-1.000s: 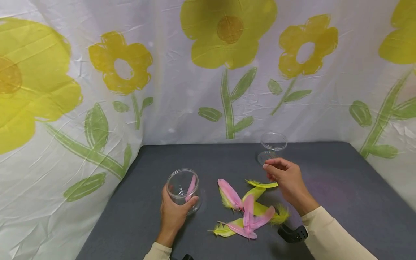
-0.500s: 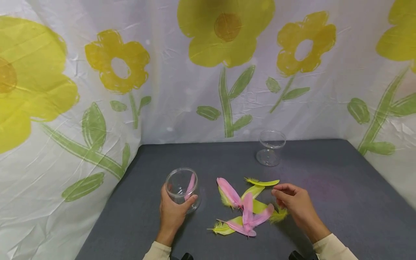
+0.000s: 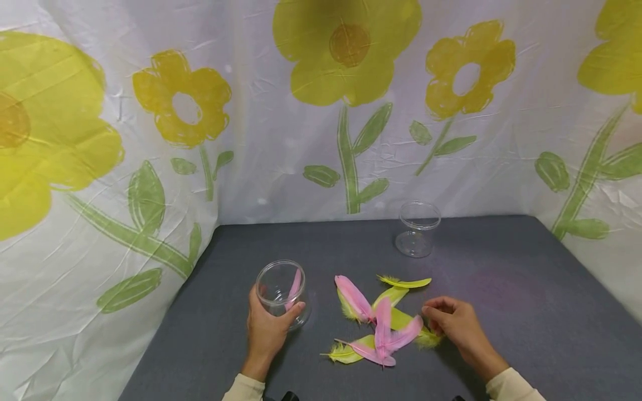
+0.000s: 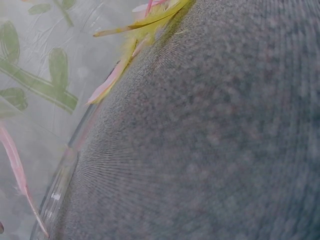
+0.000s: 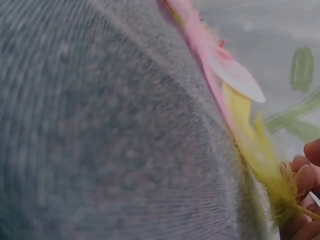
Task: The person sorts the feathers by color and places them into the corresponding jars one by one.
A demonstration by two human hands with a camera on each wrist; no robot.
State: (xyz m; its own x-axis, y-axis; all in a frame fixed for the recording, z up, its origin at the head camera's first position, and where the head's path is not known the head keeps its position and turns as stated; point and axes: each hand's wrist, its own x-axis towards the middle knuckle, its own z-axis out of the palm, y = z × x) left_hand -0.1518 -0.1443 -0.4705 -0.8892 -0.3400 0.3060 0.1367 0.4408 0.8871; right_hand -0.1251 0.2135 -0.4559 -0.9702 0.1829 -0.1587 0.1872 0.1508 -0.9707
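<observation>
My left hand (image 3: 268,331) grips a clear round jar (image 3: 261,278), thumb and fingers around its side. One pink feather (image 3: 294,288) leans inside the jar; the left wrist view also catches this pink feather (image 4: 16,165) through the wall. To the right, my right hand (image 3: 458,323) has its fingers curled at the fluffy base of a yellow feather (image 3: 428,338). In the right wrist view the quill of that yellow feather (image 5: 267,165) runs in among the fingertips. Several pink feathers (image 3: 383,326) and yellow feathers (image 3: 351,352) lie in a loose heap between the hands.
A second clear jar (image 3: 418,227) stands near the back edge of the dark grey table (image 3: 321,245). One yellow feather (image 3: 408,283) lies at the heap's far side. A white curtain (image 3: 261,167) with yellow flowers hangs around the table.
My right hand has come down and toward me, from in front of the far jar to the yellow feather's fluffy base. The left hand and its jar have stayed put.
</observation>
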